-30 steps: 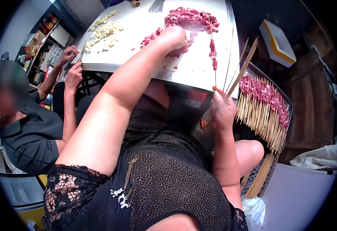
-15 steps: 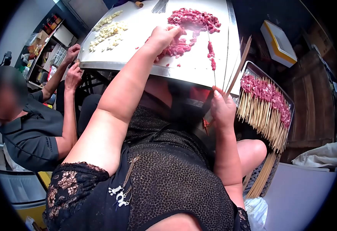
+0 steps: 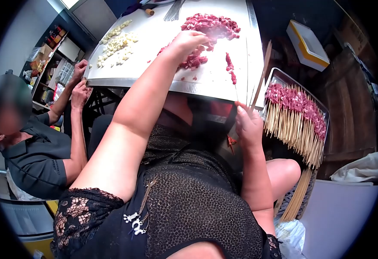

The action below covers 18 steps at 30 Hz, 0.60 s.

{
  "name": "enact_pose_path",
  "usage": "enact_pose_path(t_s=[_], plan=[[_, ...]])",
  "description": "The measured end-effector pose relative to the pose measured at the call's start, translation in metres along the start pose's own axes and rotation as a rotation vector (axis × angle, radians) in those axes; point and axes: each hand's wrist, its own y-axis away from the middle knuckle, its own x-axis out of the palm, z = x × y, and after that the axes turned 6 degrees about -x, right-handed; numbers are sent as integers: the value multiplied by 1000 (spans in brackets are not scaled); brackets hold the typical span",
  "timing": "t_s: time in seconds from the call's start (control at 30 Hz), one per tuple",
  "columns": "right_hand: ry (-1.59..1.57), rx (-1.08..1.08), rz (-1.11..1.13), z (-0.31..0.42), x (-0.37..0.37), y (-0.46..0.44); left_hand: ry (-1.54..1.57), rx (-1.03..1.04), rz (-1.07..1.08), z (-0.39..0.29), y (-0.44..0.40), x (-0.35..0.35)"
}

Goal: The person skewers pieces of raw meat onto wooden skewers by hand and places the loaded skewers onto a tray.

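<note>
The meat skewer (image 3: 230,69) is slanting over the white table (image 3: 156,34); your right hand (image 3: 248,123) is pinching its lower end, best kept steady. Your left hand (image 3: 189,42) is reaching over the meat pile (image 3: 217,26), its grip being unclear.

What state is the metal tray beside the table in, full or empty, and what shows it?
Well filled: the tray holds a dense row of meat skewers, packed side by side.
</note>
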Motion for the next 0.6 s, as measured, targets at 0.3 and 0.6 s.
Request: enact_pose_path(t_s=[0.3, 0.6], plan=[[45, -1, 52, -8, 5, -1, 608, -40, 22, 28, 16, 5], [10, -30, -16, -10, -1, 0, -559, 299, -352, 9, 32, -9]])
